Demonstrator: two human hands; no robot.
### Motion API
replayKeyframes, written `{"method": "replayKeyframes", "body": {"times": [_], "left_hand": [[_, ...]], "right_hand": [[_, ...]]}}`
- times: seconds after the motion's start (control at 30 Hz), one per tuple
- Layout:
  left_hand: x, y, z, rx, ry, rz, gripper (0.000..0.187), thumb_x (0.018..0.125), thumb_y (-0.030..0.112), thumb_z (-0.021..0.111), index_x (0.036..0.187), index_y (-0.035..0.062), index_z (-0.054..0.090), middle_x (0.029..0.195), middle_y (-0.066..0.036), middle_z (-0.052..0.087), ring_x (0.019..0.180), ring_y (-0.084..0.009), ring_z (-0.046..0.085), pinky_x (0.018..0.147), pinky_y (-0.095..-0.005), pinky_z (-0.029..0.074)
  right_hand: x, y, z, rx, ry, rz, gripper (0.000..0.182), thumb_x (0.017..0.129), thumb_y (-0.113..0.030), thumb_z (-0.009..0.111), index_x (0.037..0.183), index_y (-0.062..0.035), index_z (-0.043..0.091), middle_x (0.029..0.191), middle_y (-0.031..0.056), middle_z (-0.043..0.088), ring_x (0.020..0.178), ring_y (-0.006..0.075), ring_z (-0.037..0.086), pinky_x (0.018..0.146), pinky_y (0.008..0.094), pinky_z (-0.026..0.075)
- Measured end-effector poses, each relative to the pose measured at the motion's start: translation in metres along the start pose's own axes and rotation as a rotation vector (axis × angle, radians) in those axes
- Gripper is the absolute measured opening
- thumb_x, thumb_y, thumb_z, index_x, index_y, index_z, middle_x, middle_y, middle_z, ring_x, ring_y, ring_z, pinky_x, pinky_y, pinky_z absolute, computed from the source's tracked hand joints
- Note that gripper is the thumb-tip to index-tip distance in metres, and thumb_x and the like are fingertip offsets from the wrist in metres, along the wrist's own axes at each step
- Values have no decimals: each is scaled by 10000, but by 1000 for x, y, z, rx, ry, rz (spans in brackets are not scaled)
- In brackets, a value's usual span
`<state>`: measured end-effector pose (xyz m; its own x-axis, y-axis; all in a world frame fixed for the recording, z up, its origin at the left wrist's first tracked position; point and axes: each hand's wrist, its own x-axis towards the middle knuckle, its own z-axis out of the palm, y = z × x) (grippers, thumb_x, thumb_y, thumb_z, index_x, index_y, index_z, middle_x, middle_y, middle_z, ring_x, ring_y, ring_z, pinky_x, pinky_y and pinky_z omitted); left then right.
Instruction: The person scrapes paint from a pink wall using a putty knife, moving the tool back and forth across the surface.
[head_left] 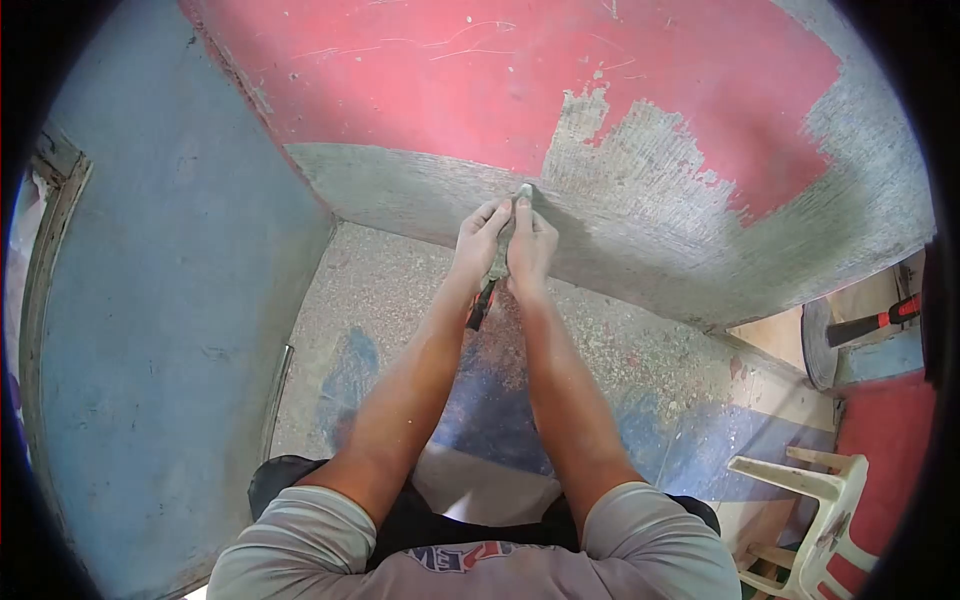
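My left hand (482, 235) and my right hand (532, 243) are close together against the lower part of a wall. Their fingers are pressed together around a small pale piece (526, 190), which is too small to name, at the edge of the red paint (420, 90). Just below and between the hands is a tool with a black and red handle (481, 305). Whether it lies on the floor or is held cannot be made out. Bare grey wall (640, 190) with scraped edges shows right of the hands.
A blue panel (150, 280) stands on the left. Paint flakes and dust cover the floor (390, 270). At the lower right is a pale plastic chair (835, 500). Above it, another black and red handle (875, 322) rests near a round disc (818, 345).
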<state>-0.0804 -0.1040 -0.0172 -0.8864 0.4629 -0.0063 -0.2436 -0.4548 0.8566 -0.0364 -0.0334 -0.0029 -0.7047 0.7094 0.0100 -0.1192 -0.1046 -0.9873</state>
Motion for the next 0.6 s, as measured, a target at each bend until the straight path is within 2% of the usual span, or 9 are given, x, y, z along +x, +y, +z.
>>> {"method": "replayKeyframes", "body": {"times": [0.07, 0.1, 0.3, 0.4, 0.43, 0.47, 0.53, 0.57, 0.6], "left_hand": [[4, -4, -9, -84, -50, -51, 240, 1048, 186, 632, 1209, 15, 684, 1076, 7, 698, 975, -60, 612, 871, -234, 489], [3, -4, -9, -78, -37, -13, 240, 1043, 175, 637, 1219, 16, 676, 1069, 10, 696, 969, -59, 612, 865, -233, 492], [1, -7, -1, -51, 66, 94, 284, 1018, 120, 665, 1274, 4, 628, 1078, -1, 686, 968, -72, 622, 864, -243, 510], [-4, -7, 3, -119, 81, 108, 330, 1011, 120, 674, 1307, -5, 600, 1126, -31, 681, 1004, -88, 626, 885, -254, 514], [-5, -10, 0, -120, 68, 125, 349, 1017, 134, 667, 1325, -8, 586, 1150, -46, 678, 1023, -97, 629, 895, -259, 515], [-5, -13, -2, -121, 54, 143, 367, 1024, 148, 660, 1343, -11, 573, 1174, -62, 676, 1042, -105, 632, 904, -263, 517], [-11, -10, -3, -94, 76, 182, 427, 1062, 270, 592, 1381, -10, 546, 1207, -92, 667, 1065, -136, 637, 930, -298, 515], [-14, -8, -4, -81, 87, 200, 467, 1082, 331, 558, 1400, -10, 532, 1223, -107, 663, 1076, -151, 640, 944, -315, 515], [-14, -6, -6, -120, 85, 171, 509, 1088, 393, 506, 1400, -8, 537, 1232, -111, 659, 1076, -163, 642, 957, -330, 509]], "right_hand": [[-1, -7, 2, 159, -10, -17, 352, 1068, -215, 539, 909, 46, 712, 796, -7, 624, 785, 77, 513, 699, 296, 452], [3, -4, -2, 153, -82, -28, 297, 1074, -180, 535, 1107, 47, 724, 978, 34, 696, 866, 95, 604, 769, 286, 497], [6, 1, 4, 356, -115, 4, 351, 1085, -179, 501, 1313, 55, 631, 1117, 94, 690, 952, 140, 652, 867, 310, 526], [5, -6, -5, 512, -332, 108, 363, 1094, -200, 485, 1313, 53, 626, 1129, 93, 694, 970, 154, 662, 873, 312, 529], [4, -8, -1, 512, -327, 107, 400, 1084, -264, 472, 1229, 55, 667, 1109, 117, 723, 940, 213, 690, 888, 353, 540], [1, -10, -4, 242, -299, -14, 383, 1071, -256, 494, 1226, 48, 667, 1121, 148, 724, 962, 248, 700, 893, 371, 543], [-13, -35, -7, -297, -230, -251, 351, 1046, -241, 538, 1220, 35, 668, 1145, 210, 727, 1006, 317, 720, 902, 407, 549], [-11, -31, -8, -391, -219, -511, 330, 1005, -221, 603, 1229, 13, 668, 1124, 257, 712, 1036, 377, 715, 886, 432, 554], [-8, -32, -8, -384, -229, -535, 328, 1000, -218, 616, 1230, 10, 670, 1126, 253, 715, 1041, 385, 712, 888, 438, 553]]}}
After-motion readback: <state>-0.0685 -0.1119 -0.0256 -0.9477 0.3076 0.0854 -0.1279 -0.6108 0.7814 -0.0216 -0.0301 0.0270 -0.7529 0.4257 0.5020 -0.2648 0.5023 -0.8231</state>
